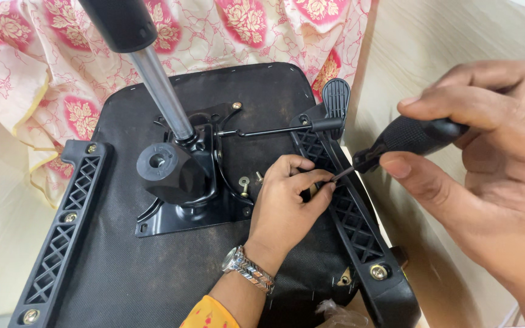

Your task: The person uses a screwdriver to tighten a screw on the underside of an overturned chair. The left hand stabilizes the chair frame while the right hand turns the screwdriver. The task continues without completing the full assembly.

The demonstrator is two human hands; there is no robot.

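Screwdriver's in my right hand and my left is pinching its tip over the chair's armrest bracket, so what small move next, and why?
Probably ease the screwdriver tip straight down into the bracket hole. The right hand grips the black handle while the left hand fingers steady the shaft at the right armrest bracket. What lies under those fingers is hidden, so seat it before turning.

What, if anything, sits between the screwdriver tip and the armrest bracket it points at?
The left hand: its fingertips pinch around the screwdriver tip just above the armrest bracket, hiding the contact spot. The right hand grips the handle.
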